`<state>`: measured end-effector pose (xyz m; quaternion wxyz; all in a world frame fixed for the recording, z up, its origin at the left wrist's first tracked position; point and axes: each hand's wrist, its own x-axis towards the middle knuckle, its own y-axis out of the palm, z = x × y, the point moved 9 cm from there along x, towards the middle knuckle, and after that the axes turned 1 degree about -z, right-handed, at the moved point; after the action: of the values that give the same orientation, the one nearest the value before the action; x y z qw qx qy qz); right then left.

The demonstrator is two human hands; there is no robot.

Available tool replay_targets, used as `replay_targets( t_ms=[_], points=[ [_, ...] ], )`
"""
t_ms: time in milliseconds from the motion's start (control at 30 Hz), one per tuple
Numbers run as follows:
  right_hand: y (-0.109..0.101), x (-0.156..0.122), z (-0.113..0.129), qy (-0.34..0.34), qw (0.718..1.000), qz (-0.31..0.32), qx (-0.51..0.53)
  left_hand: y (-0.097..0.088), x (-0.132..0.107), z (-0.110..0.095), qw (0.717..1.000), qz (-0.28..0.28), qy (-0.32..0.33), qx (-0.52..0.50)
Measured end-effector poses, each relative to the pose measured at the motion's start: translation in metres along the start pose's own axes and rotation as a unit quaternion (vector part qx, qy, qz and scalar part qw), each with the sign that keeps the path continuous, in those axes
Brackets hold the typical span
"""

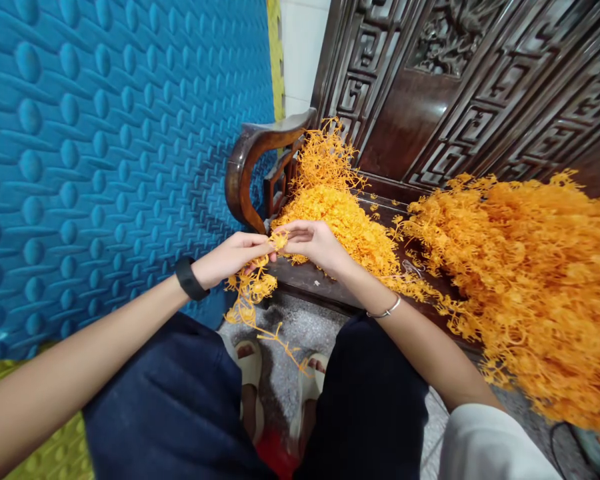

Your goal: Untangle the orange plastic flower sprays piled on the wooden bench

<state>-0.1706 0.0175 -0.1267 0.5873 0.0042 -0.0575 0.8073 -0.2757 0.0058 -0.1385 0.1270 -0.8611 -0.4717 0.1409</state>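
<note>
My left hand [236, 257], with a black band at the wrist, is closed around a strand of branching yellow-orange plastic sprigs [251, 288]. The strand hangs below the fingers, and its thin tail reaches down toward my feet. My right hand [319, 245], wearing a silver bangle, meets the left fingertip to fingertip, pinching the small sprig piece [279, 241] at the strand's upper end. Right behind my hands, a heap of loose orange pieces [347, 217] lies on the dark wooden bench seat [305, 283].
A much larger mound of orange sprigs [535, 287] rises at the right. The bench has a curved wooden armrest [240, 173] and a carved back [405, 120]. Blue textured foam mat [95, 147] covers the left side. Below are my sandalled feet [250, 367] on speckled floor.
</note>
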Motion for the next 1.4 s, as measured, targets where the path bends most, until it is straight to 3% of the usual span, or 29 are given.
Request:
replay_targets(
  t_ms=[400,667,1033,1400],
  points=[
    [-0.008,0.001,0.011,-0.034,0.997,-0.005,-0.063,-0.006,-0.003,-0.003,0.998,-0.031,-0.018,-0.043],
    [-0.006,0.0,0.004,0.006,1.0,0.013,-0.003,-0.004,-0.003,-0.006,0.999,-0.025,-0.014,-0.034],
    [-0.004,-0.002,0.016,-0.037,0.998,0.042,-0.008,-0.012,-0.004,-0.002,0.998,-0.04,0.001,-0.051],
    [-0.007,0.0,0.017,-0.049,0.998,0.013,0.033,-0.014,-0.006,-0.003,0.997,-0.046,-0.002,-0.054]
  ],
)
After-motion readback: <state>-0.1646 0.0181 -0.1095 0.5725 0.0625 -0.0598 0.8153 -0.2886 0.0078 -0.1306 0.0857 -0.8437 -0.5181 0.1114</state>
